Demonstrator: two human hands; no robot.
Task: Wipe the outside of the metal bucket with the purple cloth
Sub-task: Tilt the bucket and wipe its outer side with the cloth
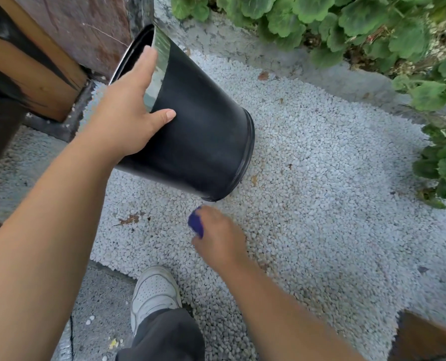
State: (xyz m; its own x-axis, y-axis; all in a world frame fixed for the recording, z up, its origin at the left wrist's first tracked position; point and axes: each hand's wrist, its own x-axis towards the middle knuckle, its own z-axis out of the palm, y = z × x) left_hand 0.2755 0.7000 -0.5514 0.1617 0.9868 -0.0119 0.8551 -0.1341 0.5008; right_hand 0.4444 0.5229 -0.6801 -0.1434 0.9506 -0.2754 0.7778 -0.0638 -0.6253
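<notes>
I see the left hand [128, 113] gripping the rim of the tilted bucket [203, 131] at 11 o'clock. The right hand [218, 234] clutches the cloth [195, 222], just below the bucket, not touching. Wiping is about to begin; next the cloth must press the black wall.

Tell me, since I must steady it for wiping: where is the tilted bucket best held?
At its upper rim, from the open-mouth side, as the left hand does: the bucket leans on its base edge, so the raised rim gives leverage and leaves the black wall free.
</notes>
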